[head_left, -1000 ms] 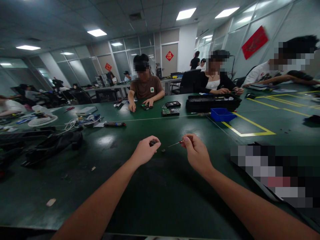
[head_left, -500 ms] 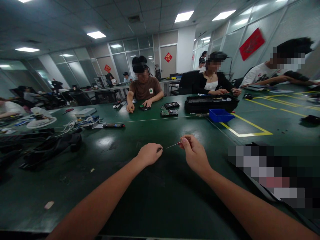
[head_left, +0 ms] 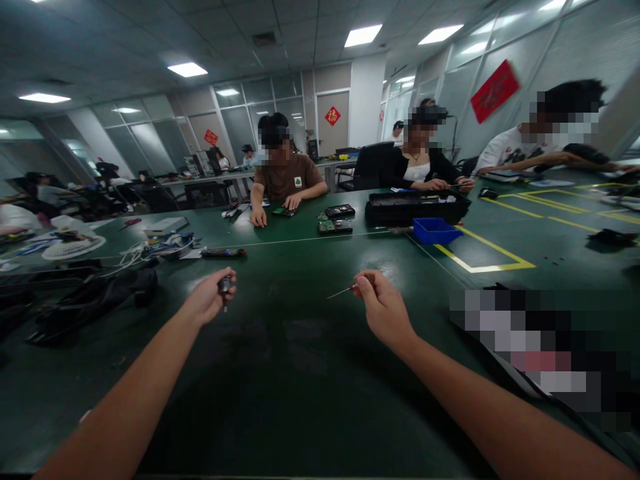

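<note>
My left hand (head_left: pixel 206 297) is raised over the table on the left, its fingers curled round a small dark object (head_left: pixel 225 285) with a short metal-looking tip pointing down. What kind of thing it is, I cannot make out. My right hand (head_left: pixel 387 307) pinches a thin screwdriver (head_left: pixel 340 293) near its red collar. Its slim metal shaft points left toward the middle of the table, and most of the handle is hidden by the fingers. A wide gap separates the two hands.
Across the green table (head_left: pixel 280 413), a co-worker's hands are at a green circuit board (head_left: pixel 283 212). Hard drives (head_left: pixel 336 227) lie nearby. A blue bin (head_left: pixel 436 231) stands before a long black case (head_left: pixel 417 211). A dark pen-shaped tool (head_left: pixel 223 253), cables (head_left: pixel 135 255) and a black bag (head_left: pixel 100 300) lie left.
My left hand has swung left, away from the screwdriver tip, and turned so the dark object in it shows. My right hand has hardly moved. The view has shifted slightly.
</note>
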A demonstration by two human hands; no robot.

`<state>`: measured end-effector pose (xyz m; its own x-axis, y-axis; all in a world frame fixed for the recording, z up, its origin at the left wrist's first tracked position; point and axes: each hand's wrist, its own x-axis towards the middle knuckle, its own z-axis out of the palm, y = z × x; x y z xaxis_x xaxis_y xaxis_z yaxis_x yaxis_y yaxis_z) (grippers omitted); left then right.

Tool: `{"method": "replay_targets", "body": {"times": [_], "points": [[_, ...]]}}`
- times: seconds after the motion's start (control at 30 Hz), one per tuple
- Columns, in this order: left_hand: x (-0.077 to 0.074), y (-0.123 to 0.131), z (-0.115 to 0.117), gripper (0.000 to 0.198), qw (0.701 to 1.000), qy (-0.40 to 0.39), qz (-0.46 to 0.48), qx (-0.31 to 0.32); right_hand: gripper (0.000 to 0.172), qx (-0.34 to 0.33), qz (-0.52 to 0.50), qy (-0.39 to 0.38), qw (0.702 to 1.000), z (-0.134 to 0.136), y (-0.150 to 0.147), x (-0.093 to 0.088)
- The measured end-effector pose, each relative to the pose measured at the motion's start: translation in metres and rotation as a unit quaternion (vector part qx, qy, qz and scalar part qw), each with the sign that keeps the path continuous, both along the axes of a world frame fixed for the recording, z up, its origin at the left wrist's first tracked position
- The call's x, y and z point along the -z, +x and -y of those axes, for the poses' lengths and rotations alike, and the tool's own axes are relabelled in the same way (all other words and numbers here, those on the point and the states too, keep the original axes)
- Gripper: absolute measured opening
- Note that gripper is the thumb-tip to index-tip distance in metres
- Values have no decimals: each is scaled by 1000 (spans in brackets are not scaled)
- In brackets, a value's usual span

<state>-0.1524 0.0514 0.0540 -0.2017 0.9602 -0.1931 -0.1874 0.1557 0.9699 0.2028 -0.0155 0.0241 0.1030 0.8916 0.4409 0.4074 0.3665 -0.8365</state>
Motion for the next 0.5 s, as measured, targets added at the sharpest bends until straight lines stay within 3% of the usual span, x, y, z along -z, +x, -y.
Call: {"method": "replay_targets", "body": {"times": [0.17, 0.3, 0.43, 0.5], "points": [[-16, -72, 24, 25, 988, 4, -51, -148, 28, -5, 1, -2, 1000, 0, 1, 0], [-25, -123, 50, 29, 953, 20, -123, -275, 27, -10, 0, -3, 1000, -1, 0, 2], [-33, -160, 78, 26, 926, 47, -189, -323, 27, -11, -5, -5, 1000, -2, 0, 4], [-41, -170, 92, 26, 913, 11, -208, -351, 27, -15, -6, -7, 1000, -1, -1, 3]]}}
